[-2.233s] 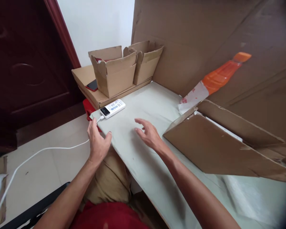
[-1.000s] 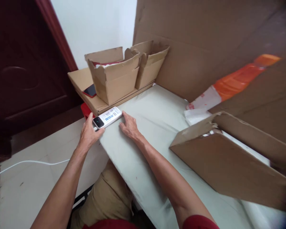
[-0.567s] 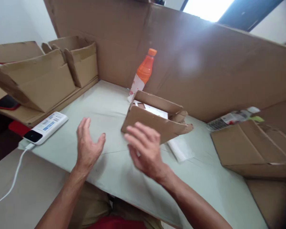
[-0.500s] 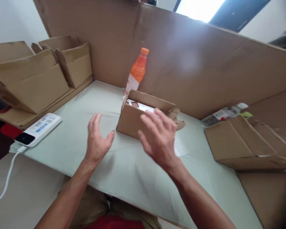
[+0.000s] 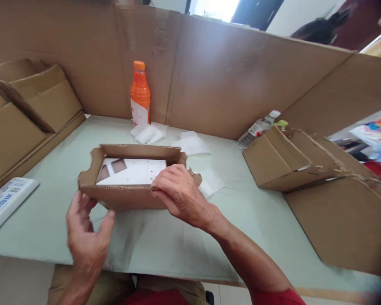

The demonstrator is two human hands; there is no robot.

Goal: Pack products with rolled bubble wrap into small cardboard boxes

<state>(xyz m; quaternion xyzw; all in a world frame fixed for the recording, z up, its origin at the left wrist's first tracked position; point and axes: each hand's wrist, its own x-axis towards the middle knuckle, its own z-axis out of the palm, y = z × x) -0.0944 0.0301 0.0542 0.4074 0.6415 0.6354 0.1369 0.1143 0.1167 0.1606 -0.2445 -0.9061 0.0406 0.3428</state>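
Observation:
An open-topped cardboard box point(image 5: 127, 197) is tilted up at its left end, over the middle of the table. White packages with brown window-like squares point(image 5: 133, 171) lie inside it. My right hand point(image 5: 180, 192) grips the near wall at the right, thumb outside and fingers over the rim. At the lower left corner is my left hand point(image 5: 89, 233), its thumb spread away from the fingers. Its fingertips reach behind or under the box's left end, where I cannot see whether they bear on it.
Behind the box stands an orange bottle point(image 5: 140, 95) beside clear plastic wrappers point(image 5: 150, 133). A clear bottle point(image 5: 258, 129) leans by cardboard bins point(image 5: 276, 156) at right. More cardboard bins point(image 5: 47, 101) and a white power bank point(image 5: 9, 203) are at left. A cardboard wall point(image 5: 216, 76) closes the back.
My right hand has taken hold of the box's near wall. The box has turned and come nearer, and my left hand has reached its left end. The view has shifted right.

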